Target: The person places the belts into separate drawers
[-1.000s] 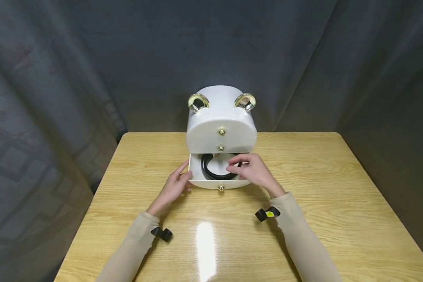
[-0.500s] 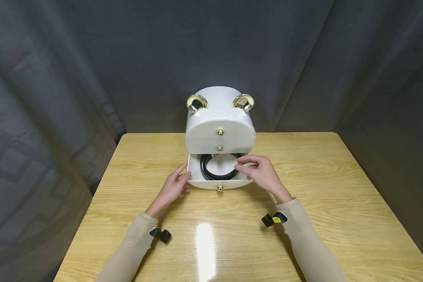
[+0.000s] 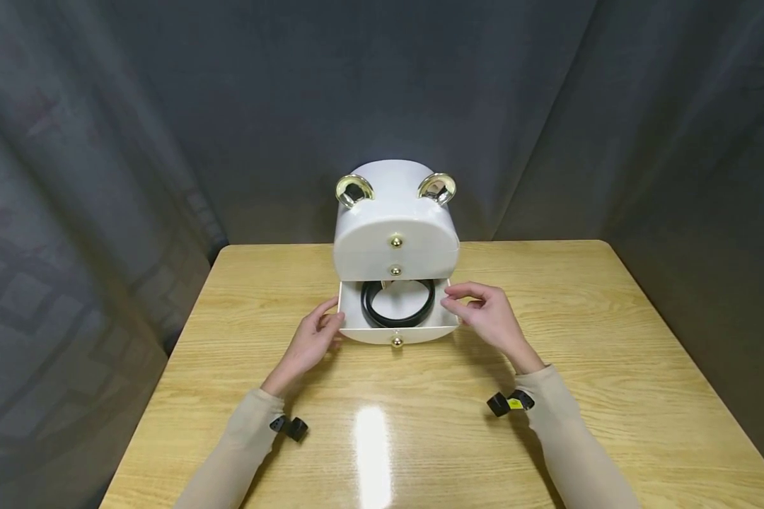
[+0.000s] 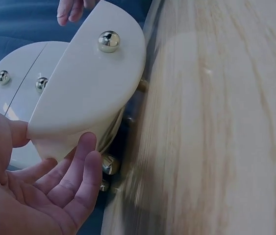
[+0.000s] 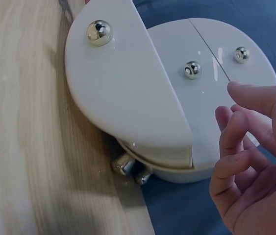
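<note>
A rounded white storage box [image 3: 391, 251] with gold knobs and two gold ear-like rings stands at the middle back of the table. Its lower drawer [image 3: 399, 336] is pulled out towards me. Inside lies a coiled black belt [image 3: 397, 323], with a small gold-coloured part showing at the back. My left hand [image 3: 312, 343] holds the drawer's left side, its thumb at the front corner and fingers along the outside and underneath in the left wrist view. By the drawer's right wall hovers my right hand [image 3: 493, 322], loosely bent fingers holding nothing.
The wooden table [image 3: 280, 283] extends on both sides of the box and in front. A dark curtain [image 3: 382, 85] hangs behind it. Small gold feet [image 5: 124, 164] show under the box. Each sleeve carries a small black camera [image 3: 499, 404].
My right hand has moved right, away from over the belt to the drawer's right wall. The belt lies as before in the drawer. My left hand stays at the drawer's left side.
</note>
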The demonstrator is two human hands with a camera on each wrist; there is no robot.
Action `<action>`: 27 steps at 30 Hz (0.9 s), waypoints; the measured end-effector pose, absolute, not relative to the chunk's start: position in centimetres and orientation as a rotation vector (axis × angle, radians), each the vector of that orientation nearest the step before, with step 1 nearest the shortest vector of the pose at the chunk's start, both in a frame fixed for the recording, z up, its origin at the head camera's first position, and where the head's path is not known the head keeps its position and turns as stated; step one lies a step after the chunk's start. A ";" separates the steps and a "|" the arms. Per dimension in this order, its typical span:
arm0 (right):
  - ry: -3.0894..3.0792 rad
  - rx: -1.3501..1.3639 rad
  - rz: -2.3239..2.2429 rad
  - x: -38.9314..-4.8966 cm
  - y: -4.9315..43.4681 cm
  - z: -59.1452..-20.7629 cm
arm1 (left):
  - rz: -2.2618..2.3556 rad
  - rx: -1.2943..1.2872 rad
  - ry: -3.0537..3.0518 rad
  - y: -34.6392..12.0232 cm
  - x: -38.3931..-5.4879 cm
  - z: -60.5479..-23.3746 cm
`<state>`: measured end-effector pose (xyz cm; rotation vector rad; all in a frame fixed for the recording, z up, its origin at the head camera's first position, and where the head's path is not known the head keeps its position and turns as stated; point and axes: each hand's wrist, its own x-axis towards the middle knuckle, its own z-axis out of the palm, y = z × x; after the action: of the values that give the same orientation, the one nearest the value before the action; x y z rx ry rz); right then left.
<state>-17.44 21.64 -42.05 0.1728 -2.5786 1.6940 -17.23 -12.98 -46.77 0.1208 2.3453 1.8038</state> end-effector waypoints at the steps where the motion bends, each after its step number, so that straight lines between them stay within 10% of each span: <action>1: -2.581 0.163 1.685 -17.4 21.8 -42.1 | 1.800 0.125 2.358 -13.0 -17.2 -46.8; 16: -2.544 0.088 1.671 -16.7 24.3 -42.8 | 1.748 0.077 2.946 -12.7 -15.3 -45.2; 27: -2.521 0.060 1.720 -16.3 25.1 -43.2 | 1.818 0.667 3.035 -10.4 -13.8 -44.9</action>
<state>-16.34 25.08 -43.18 0.0597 -2.5214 1.7200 -13.76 -10.36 -44.94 0.6667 3.0347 1.8180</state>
